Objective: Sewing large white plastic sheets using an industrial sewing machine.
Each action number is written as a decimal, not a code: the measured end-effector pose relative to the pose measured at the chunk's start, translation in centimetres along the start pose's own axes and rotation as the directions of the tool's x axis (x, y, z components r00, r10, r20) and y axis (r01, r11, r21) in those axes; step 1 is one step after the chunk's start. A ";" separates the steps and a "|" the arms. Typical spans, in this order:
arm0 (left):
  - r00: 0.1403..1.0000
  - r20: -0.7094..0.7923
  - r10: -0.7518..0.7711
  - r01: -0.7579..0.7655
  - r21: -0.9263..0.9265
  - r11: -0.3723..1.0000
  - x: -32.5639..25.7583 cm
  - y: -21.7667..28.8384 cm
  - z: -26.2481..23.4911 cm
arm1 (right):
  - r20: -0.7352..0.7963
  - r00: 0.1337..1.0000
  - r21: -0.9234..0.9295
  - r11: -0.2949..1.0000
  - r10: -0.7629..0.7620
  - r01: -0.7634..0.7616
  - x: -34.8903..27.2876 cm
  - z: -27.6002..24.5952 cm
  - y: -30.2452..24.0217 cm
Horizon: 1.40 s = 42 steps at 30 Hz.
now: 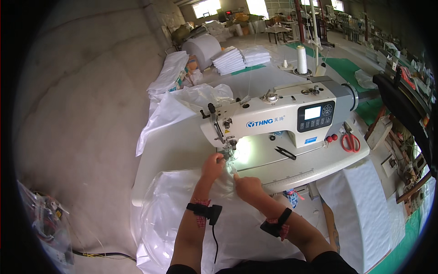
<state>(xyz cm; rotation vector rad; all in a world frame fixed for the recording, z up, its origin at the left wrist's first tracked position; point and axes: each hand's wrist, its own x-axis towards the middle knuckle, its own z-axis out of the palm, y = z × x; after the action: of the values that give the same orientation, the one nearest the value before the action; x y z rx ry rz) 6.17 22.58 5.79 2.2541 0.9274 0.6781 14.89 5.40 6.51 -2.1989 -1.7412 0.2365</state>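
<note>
A white sewing machine stands on its table in front of me, its lamp lighting the needle area. My left hand is closed just left of the needle, its fingertips at a small dark part by the presser foot; what they grip is too small to make out. Just nearer and to the right, my right hand is closed, thumb and finger pinching the edge of a shiny, translucent white plastic sheet. That sheet runs under both wrists and hangs over the table's front edge into my lap.
Black thread snips and red-handled scissors lie on the table to the right. A thread cone stands behind the machine. Folded white stacks and a big white roll sit at the back. White sheeting hangs at the right.
</note>
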 end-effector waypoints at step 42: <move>0.892 -0.012 0.451 -0.429 0.287 0.856 -0.8 0.3 1.5 | -0.119 0.989 -0.012 0.996 0.091 -0.093 5.4 1.0 -1.1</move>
<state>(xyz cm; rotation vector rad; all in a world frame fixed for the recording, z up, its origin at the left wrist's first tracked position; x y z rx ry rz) 6.79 21.34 4.81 2.7507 0.5610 0.8855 14.87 10.98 6.29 -2.2597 -1.5874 0.1105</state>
